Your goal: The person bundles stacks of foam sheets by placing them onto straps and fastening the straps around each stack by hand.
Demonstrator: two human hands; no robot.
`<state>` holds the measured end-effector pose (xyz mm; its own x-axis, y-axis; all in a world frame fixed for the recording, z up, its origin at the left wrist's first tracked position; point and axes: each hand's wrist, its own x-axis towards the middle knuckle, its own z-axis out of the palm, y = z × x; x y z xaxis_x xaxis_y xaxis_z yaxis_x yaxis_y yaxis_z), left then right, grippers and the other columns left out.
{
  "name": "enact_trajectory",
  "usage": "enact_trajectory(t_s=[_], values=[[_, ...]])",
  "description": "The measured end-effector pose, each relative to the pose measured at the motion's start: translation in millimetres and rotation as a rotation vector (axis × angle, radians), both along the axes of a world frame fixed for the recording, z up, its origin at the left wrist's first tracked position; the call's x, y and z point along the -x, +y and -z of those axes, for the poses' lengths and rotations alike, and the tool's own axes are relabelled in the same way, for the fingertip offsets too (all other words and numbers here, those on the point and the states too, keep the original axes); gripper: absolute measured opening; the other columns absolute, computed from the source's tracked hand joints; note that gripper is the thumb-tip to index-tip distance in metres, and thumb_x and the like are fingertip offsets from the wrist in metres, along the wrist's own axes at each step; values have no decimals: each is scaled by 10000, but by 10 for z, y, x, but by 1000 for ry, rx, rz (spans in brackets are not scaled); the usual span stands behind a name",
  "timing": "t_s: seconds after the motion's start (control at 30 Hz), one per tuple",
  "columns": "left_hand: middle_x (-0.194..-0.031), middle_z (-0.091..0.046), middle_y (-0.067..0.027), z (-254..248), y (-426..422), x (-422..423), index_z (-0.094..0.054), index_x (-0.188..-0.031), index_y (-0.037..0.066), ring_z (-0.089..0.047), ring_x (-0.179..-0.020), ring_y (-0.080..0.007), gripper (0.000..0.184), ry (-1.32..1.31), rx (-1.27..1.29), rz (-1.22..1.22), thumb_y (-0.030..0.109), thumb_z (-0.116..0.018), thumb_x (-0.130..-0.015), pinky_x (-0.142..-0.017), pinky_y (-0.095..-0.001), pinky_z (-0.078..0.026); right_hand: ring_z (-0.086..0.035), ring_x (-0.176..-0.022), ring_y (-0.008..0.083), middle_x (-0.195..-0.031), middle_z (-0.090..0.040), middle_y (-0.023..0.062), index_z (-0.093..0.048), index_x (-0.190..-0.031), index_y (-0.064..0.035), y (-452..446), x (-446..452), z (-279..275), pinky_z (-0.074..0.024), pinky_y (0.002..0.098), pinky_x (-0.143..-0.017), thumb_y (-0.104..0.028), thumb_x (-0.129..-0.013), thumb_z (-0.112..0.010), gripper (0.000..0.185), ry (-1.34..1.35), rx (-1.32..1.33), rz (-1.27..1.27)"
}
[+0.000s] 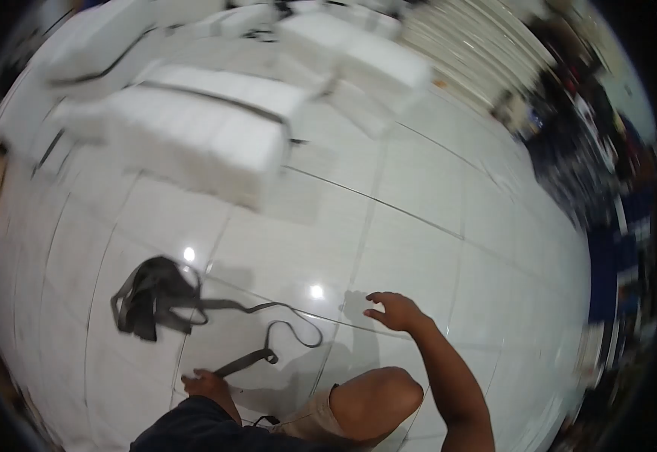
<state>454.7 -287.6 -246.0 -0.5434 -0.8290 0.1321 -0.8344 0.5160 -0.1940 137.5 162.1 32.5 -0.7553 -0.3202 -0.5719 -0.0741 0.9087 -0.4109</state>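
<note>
My left hand (206, 385) is low over the tiled floor, closed at the end of a dark grey strap (244, 363). From there the flat strap loops across the tiles and leads to a loose, crumpled bundle of the same dark strap (157, 292). Part of the left fingers is hidden by the hand itself. To the right, my right hand (393, 311) hangs above the floor with thumb and fingers apart, holding nothing. Its shadow falls on the tiles beside it.
White wrapped blocks (193, 139) with dark straps lie ahead on the floor (411, 211). Another long white block (355, 56) is farther back. Stacked pale panels (472, 45) stand at upper right, with blurred dark clutter (585, 166) along the right side. My bent knee (385, 399) is in front.
</note>
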Motion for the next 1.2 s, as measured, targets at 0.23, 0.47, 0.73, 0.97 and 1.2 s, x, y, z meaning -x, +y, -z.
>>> enact_trajectory(t_s=[0.23, 0.47, 0.73, 0.97, 1.2], values=[[-952, -630, -140, -318, 33, 46, -578, -1143, 40, -588, -943, -224, 368, -480, 159, 621, 260, -553, -850, -894, -373, -421, -563, -1091, 319, -1172, -596, 128, -559, -1222, -141, 1486, -1429, -468, -440, 449, -921, -427, -864, -597, 459, 75, -297, 474], [-1004, -618, -119, -338, 77, 811, -568, -1162, 39, -575, -971, -211, 369, -470, -63, 1090, 254, -547, -862, -903, -358, -411, -569, -1054, 304, -1087, -609, 102, -549, -1203, -135, 1941, -3560, -486, -452, 433, -880, -420, -896, -551, 419, -99, -388, 710], [-1062, -604, -94, -347, 1013, 1761, -556, -1184, 37, -559, -1003, -196, 372, -323, -325, 1310, 246, -540, -877, -913, -340, -399, -568, -1100, 301, -1124, -636, 106, -578, -1192, -89, 1966, -5180, -472, -471, 428, -892, -429, -872, -582, 467, -147, -305, 964], [-1113, -592, -73, -1368, 2227, 2915, -546, -1203, 36, -546, -1031, -183, 374, 40, -978, 1280, 239, -534, -890, -922, -325, -388, -591, -1036, 308, -1075, -640, 142, -582, -1173, -76, 1913, -5647, 214, -462, 399, -872, -415, -849, -608, 469, 171, 134, 1138], [-886, -532, 27, -3081, 5082, 1589, -576, -1057, 60, -437, -770, -68, 239, -178, -1714, 1790, 238, -521, -907, -694, -221, -340, -625, -812, 242, -862, -645, 112, -478, -1274, -60, 1690, -4944, 31, -489, 359, -722, -367, -744, -753, 671, 602, 576, 1176]])
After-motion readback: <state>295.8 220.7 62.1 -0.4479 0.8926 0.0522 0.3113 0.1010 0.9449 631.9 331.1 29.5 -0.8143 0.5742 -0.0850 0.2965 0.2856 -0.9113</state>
